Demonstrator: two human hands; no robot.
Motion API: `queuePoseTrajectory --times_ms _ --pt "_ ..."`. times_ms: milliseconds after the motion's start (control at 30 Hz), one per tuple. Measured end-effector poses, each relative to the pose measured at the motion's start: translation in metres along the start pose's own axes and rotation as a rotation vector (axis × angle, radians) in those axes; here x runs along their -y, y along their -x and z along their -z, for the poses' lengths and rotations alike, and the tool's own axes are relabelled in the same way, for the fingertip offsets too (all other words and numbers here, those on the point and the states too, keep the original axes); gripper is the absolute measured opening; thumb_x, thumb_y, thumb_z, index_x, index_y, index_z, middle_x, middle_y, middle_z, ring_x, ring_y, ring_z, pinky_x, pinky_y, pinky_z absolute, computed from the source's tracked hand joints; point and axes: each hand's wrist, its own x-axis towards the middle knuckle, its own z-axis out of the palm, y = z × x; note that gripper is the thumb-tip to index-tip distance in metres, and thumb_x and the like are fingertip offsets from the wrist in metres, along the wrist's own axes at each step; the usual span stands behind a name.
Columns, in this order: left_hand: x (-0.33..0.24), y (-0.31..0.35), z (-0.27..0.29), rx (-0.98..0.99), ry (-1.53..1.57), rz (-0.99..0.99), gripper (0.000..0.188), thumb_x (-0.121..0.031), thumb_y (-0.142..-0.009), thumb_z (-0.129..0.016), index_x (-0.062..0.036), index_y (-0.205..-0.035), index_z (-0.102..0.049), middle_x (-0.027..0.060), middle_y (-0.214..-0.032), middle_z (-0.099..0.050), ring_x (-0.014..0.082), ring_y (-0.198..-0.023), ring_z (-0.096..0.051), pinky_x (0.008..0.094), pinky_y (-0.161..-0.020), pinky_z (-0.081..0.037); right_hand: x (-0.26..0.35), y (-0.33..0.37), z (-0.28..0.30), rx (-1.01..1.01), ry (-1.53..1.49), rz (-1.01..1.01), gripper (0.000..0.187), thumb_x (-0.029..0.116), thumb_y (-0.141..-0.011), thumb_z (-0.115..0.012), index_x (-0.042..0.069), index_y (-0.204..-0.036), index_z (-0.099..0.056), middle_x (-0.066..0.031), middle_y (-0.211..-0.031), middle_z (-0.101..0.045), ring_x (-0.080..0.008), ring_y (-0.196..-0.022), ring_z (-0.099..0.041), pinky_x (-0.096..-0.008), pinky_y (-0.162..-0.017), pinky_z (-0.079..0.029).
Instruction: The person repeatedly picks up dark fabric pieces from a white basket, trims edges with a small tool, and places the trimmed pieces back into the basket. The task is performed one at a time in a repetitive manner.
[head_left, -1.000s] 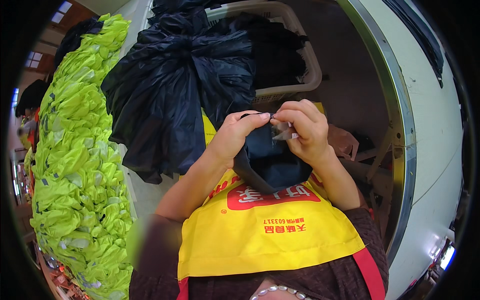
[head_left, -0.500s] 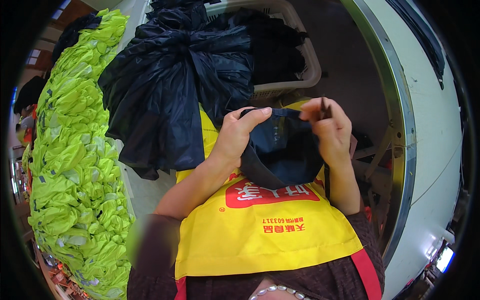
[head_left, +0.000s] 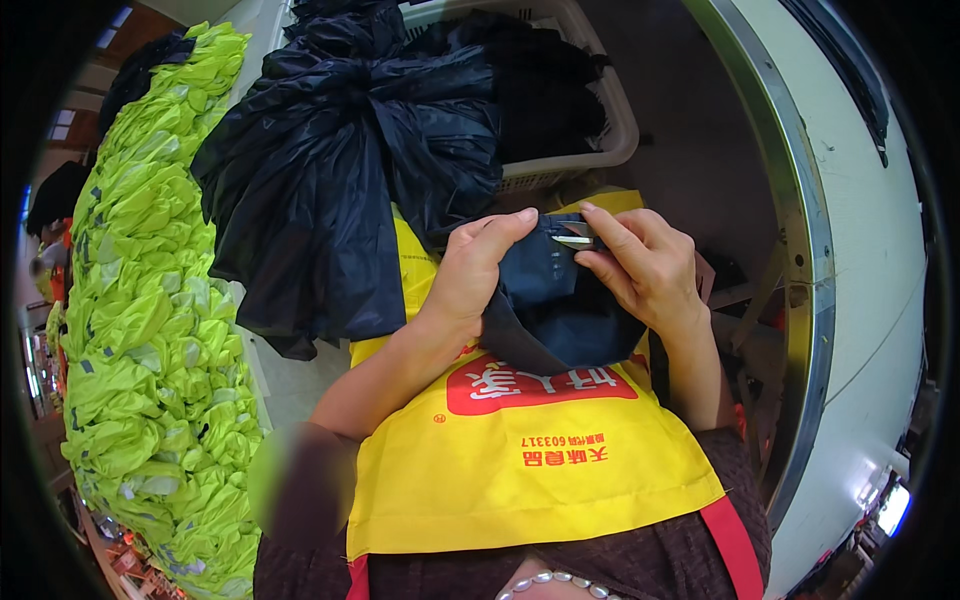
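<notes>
A dark navy fabric piece (head_left: 570,330), curved like a cap or cuff, lies over my yellow apron (head_left: 470,490). My left hand (head_left: 472,270) is closed on its upper edge, thumb on top. Pinched in my right hand (head_left: 650,262) is a pair of small thread snips (head_left: 574,240), only their shiny blades showing. Those blades lie against the upper edge of the fabric, just right of my left thumb. The handles are hidden by my fingers.
A gathered heap of shiny dark cloth (head_left: 320,190) lies ahead on the left. Behind it stands a white plastic basket (head_left: 620,130) with black fabric. Bright lime garments (head_left: 150,350) are piled along the left. A metal-edged table (head_left: 800,230) runs down the right.
My right hand has turned and come slightly left, bringing the snips' blades to the fabric's upper edge. My left hand keeps its hold in nearly the same place.
</notes>
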Motion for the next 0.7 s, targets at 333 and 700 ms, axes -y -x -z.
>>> queuePoseTrajectory --times_ms 333,700 --pt "0.007 -0.004 0.001 0.011 -0.004 0.041 0.019 -0.021 -0.083 -0.060 -0.0024 -0.085 -0.063 0.0043 -0.078 -0.065 0.0109 -0.064 -0.063 0.0206 -0.061 -0.052 -0.003 -0.002 -0.008 -0.065 0.013 0.110 0.030 0.021 -0.075 -0.069 0.006 -0.101 -0.064 -0.0068 -0.076 -0.059 -0.0192 -0.063 -0.058 -0.0280 -0.054 -0.048" --pt "0.007 -0.009 0.005 0.046 -0.047 0.065 0.024 -0.025 -0.085 -0.058 -0.0013 -0.086 -0.064 0.0048 -0.081 -0.065 0.0105 -0.069 -0.062 0.0198 -0.067 -0.050 0.007 -0.012 -0.009 -0.181 -0.514 -0.326 0.025 0.014 -0.072 -0.072 0.004 -0.092 -0.062 -0.0073 -0.071 -0.057 -0.0200 -0.058 -0.056 -0.0259 -0.051 -0.043"
